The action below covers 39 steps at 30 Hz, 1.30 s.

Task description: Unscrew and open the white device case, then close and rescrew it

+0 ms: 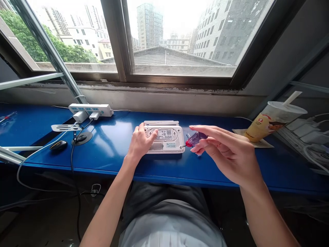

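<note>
Grasping the left end of the white device point(168, 135), the left hand point(140, 139) places its thumb on the labelled face and its fingers at the edge. The device lies flat on the blue desk point(102, 154), label side up. The right hand point(226, 151) has its grip on the handle of the screwdriver point(196, 139), fingers extended; the shaft slopes down to the device's near right corner. Left of the device: power strip point(89, 109) and black mouse point(59, 145). Right of it: lidded cup point(269, 121), tilted in view, on a paper sheet point(264, 143).
</note>
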{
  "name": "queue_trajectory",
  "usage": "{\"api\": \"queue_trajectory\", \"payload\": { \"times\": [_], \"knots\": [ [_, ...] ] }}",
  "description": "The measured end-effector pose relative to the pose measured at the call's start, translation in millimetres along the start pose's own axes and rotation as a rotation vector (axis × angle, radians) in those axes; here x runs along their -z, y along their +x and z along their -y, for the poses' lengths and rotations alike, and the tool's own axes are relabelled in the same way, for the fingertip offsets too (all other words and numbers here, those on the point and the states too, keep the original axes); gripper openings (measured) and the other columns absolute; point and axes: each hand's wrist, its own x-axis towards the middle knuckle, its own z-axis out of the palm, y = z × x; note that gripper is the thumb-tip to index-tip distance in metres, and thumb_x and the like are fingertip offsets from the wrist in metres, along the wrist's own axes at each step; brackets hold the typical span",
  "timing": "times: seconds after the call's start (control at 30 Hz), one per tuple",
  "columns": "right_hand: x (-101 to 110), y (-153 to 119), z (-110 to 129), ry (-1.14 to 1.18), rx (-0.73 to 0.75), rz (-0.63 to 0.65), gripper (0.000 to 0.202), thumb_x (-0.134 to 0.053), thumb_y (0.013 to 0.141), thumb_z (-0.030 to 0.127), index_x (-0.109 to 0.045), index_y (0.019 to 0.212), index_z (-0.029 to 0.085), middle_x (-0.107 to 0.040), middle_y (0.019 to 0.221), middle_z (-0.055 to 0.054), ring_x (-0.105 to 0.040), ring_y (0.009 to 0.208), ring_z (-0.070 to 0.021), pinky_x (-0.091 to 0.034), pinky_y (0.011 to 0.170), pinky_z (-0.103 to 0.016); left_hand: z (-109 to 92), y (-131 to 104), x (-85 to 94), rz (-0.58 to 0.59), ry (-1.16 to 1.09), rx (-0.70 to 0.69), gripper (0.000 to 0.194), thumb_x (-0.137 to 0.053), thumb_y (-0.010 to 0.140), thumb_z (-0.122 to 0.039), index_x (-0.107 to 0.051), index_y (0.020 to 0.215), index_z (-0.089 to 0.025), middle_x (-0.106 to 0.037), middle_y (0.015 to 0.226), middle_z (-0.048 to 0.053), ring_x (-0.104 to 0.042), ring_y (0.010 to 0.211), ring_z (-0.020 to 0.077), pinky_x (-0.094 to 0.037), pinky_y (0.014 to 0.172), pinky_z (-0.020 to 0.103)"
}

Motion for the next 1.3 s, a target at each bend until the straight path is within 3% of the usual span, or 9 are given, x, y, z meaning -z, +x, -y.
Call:
{"api": "queue_trajectory", "payload": {
  "times": [0.2, 0.43, 0.67, 1.0, 1.3],
  "knots": [
    [-3.6, 1.9, -1.3, -0.064, -0.005, -0.049, 0.032, -0.075, 0.101, 0.018, -0.076, 0.129, 0.033, -0.075, 0.106, 0.0, -0.076, 0.069, -0.0108, -0.065, 0.06, -0.021, 0.0, -0.1, -0.2, 0.004, 0.003, 0.006, 0.083, -0.056, 0.097, -0.07, -0.055, 0.149, -0.006, -0.063, 0.137, 0.025, -0.068, 0.122, 0.0385, -0.057, 0.103, 0.049],
    [-5.9, 2.0, -3.1, -0.074, 0.032, -0.056, 0.036, -0.072, 0.1, 0.012, -0.079, 0.125, 0.036, -0.07, 0.113, 0.0, -0.075, 0.076, -0.0103, -0.067, 0.062, -0.021, -0.9, -0.8, -0.2, 0.003, -0.012, 0.003, 0.084, -0.056, 0.098, -0.07, -0.053, 0.152, -0.007, -0.064, 0.136, 0.024, -0.068, 0.122, 0.0371, -0.057, 0.101, 0.047],
    [-4.1, -0.6, 1.2, 0.005, 0.03, 0.02, 0.047, -0.063, 0.106, 0.012, -0.07, 0.142, 0.04, -0.072, 0.136, -0.002, -0.079, 0.079, -0.012, -0.07, 0.069, -0.025, -0.8, -0.9, -0.2, -0.005, -0.007, 0.0, 0.081, -0.056, 0.098, -0.07, -0.055, 0.15, -0.008, -0.064, 0.135, 0.024, -0.069, 0.12, 0.0365, -0.058, 0.1, 0.046],
    [-3.9, 0.3, -2.0, -0.08, 0.049, -0.029, 0.038, -0.073, 0.101, 0.012, -0.075, 0.132, 0.033, -0.074, 0.11, 0.0, -0.076, 0.073, -0.0097, -0.063, 0.06, -0.02, -0.7, -0.6, 0.0, 0.007, -0.011, 0.003, 0.083, -0.056, 0.098, -0.07, -0.054, 0.151, -0.006, -0.064, 0.135, 0.025, -0.068, 0.122, 0.0374, -0.058, 0.1, 0.046],
    [-8.0, -1.6, -2.1, -0.016, 0.029, -0.019, 0.042, -0.069, 0.103, 0.013, -0.073, 0.137, 0.037, -0.075, 0.122, -0.001, -0.077, 0.075, -0.0118, -0.067, 0.065, -0.024, -0.2, -0.4, -0.7, 0.006, 0.006, 0.018, 0.088, -0.056, 0.098, -0.07, -0.049, 0.155, -0.004, -0.062, 0.139, 0.027, -0.067, 0.125, 0.0383, -0.056, 0.103, 0.047]
  ]
}}
